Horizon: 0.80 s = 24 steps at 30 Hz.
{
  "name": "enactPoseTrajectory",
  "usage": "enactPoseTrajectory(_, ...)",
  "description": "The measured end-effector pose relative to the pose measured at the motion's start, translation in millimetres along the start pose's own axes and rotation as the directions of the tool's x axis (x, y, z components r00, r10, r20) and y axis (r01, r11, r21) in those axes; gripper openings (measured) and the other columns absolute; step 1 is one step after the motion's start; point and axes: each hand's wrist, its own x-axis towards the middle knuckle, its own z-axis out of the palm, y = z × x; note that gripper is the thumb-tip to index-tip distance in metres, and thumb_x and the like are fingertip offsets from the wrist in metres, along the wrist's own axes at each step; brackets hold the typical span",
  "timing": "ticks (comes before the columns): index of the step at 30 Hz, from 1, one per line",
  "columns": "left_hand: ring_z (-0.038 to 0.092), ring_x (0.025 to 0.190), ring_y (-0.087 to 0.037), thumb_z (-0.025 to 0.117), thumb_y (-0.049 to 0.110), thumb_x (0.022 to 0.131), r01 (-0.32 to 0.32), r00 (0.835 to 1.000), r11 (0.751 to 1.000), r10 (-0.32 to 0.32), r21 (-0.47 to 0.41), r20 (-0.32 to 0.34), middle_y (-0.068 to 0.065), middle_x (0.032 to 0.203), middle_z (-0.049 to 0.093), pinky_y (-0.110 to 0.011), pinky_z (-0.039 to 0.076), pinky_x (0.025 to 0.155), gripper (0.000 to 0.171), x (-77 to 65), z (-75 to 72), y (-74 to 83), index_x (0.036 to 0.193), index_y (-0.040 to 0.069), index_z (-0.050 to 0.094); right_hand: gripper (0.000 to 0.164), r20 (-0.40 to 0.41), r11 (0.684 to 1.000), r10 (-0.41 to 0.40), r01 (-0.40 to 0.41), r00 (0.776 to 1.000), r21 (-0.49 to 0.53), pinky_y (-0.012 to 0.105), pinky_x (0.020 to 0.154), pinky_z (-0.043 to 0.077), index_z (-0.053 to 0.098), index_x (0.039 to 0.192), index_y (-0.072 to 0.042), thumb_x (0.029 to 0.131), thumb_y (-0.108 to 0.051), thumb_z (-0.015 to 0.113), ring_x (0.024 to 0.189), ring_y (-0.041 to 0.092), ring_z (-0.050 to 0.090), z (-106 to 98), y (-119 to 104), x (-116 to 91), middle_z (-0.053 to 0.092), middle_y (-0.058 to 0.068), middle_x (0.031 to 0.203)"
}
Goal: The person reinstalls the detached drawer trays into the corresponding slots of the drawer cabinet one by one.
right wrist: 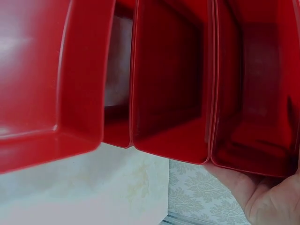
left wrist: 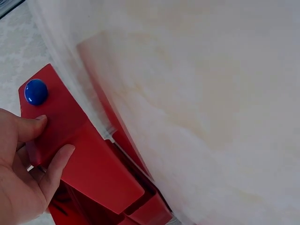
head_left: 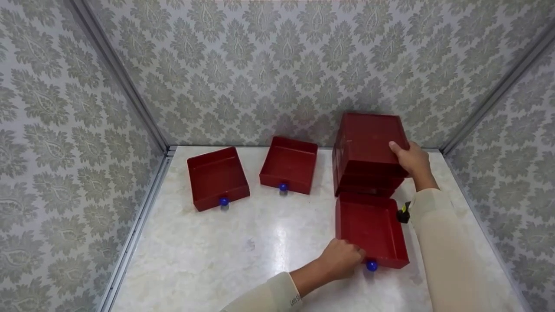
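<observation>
Pinching hand: the left hand [head_left: 340, 260] is curled round the near left corner of the near drawer [head_left: 368, 229], thumb on its front panel, a finger on its side wall; the other fingers are partly hidden.
Near drawer: runs away from those fingers to the lowest opening [right wrist: 117, 129] of the red cabinet [head_left: 373, 138]; whether its back edge is inside, I cannot tell. The corner hold probably lets one hand steer it.
Blue knob [head_left: 371, 265]: just right of the left fingertips, ungripped, perhaps because the corner gives firmer control.
Bracing hand: the right hand [head_left: 415, 161] grips the cabinet's right side, thumb over the top edge, likely to stop it sliding.
Cabinet front: left of the right fingers, turned towards the left hand, presumably to line up with the drawer.
Other drawers: the middle drawer [head_left: 289, 164] and left drawer [head_left: 220, 180] lie on the table [head_left: 243, 251], left of and beyond the left fingers, knobs facing the person, probably for easy reach.
</observation>
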Motion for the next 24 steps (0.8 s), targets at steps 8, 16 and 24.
enactPoseTrajectory(8,0.048,0.052,-0.005,0.07,0.032,0.092,0.028,0.999,0.999,-0.029,0.024,0.035,0.014,0.069,0.062,-0.023,0.04,0.045,0.012,11.0,0.2,-7.9,0.082,0.029,0.066,0.102,0.015,1.0,0.008,-0.008,1.0,0.006,0.047,0.071,0.06,0.027,0.158,-0.004,0.091,-0.08,0.038,0.123,0.05,0.054,0,-1,0,0.041,0.034,0.149)
enactPoseTrajectory(16,0.047,0.053,-0.006,0.065,0.037,0.097,0.053,0.994,0.998,-0.055,0.026,0.09,0.014,0.069,0.06,-0.023,0.041,0.047,0.013,22.7,6.6,-11.3,0.086,0.03,0.067,0.102,-0.003,1.0,0.01,-0.01,1.0,0.002,0.048,0.071,0.06,0.026,0.159,-0.004,0.091,-0.08,0.038,0.123,0.049,0.054,-1,-2,-2,0.041,0.034,0.15)
enactPoseTrajectory(24,0.046,0.052,-0.007,0.064,0.037,0.098,0.101,0.988,0.994,-0.105,0.033,0.113,0.013,0.066,0.058,-0.024,0.041,0.047,0.015,30.8,13.7,-12.7,0.085,0.031,0.068,0.097,-0.02,1.0,-0.01,0.01,1.0,0.003,0.051,0.075,0.06,0.031,0.157,-0.004,0.093,-0.077,0.04,0.121,0.048,0.055,2,0,-3,0.044,0.033,0.148)
